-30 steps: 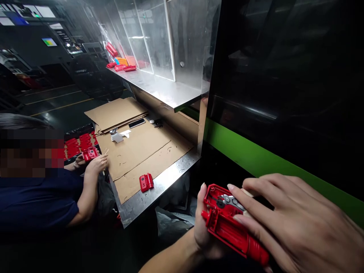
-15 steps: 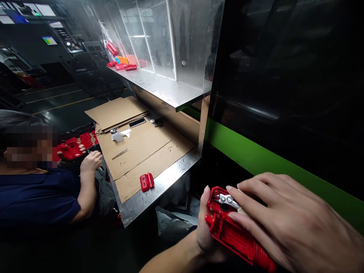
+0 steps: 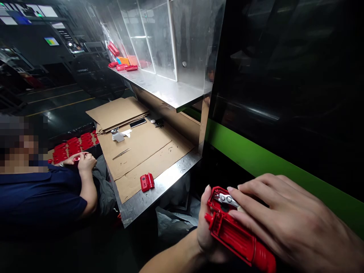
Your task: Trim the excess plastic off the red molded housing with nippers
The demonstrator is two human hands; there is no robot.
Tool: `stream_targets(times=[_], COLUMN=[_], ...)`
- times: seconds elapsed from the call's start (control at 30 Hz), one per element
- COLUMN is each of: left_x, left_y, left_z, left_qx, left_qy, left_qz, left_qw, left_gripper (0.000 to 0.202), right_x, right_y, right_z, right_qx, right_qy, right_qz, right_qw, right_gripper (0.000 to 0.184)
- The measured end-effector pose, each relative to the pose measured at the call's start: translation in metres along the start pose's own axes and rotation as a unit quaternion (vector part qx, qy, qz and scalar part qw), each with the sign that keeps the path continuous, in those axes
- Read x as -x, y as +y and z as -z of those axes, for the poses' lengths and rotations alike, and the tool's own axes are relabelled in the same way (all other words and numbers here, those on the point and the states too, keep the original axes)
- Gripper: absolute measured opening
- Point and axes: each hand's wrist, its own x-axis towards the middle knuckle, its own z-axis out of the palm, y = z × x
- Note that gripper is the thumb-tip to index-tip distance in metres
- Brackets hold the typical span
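At the lower right of the head view I hold an open red plastic housing [image 3: 234,240], its hollow inside facing up. My left hand [image 3: 203,235] is closed round its near end, thumb along the side; the other fingers are hidden beneath. My right hand [image 3: 290,216] is closed on silver nippers [image 3: 226,199], whose handles are mostly covered by the fingers. The nippers' jaws lie inside the upper compartment of the housing. What the tips touch is too small to tell.
A metal table [image 3: 159,197] carries cardboard sheets [image 3: 116,112], a phone [image 3: 138,123], tweezers [image 3: 121,153] and another red part [image 3: 147,182]. Above it juts a metal shelf [image 3: 170,91] with red pieces. A co-worker [image 3: 57,185] sits left, beside rows of red parts [image 3: 74,146].
My hands, the housing and the nippers stay nearly still. The co-worker's hands have come together lower down, and the large red part they held up is no longer raised.
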Motion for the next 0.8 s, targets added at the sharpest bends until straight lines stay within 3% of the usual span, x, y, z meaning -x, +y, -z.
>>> stream_targets(times=[0.27,0.5,0.8], left_x=[0.0002,0.0024,-0.0022], left_y=[-0.0039,-0.0060,-0.0065], left_z=[0.0043,0.0051,0.0055], left_qx=[-0.005,-0.016,-0.014], left_qy=[0.002,0.003,-0.024], left_qz=[0.010,0.025,0.029], left_qw=[1.000,1.000,0.999], left_gripper=[0.085,0.091,0.094], right_x=[0.0032,0.0064,0.0081], right_y=[0.0046,0.0091,0.0046], right_z=[0.0042,0.0064,0.0077], right_qx=[-0.011,-0.001,0.026], right_qy=[0.000,0.000,0.019], right_qz=[0.025,0.054,0.040], right_qw=[1.000,0.999,0.999], right_gripper=[0.022,0.021,0.021])
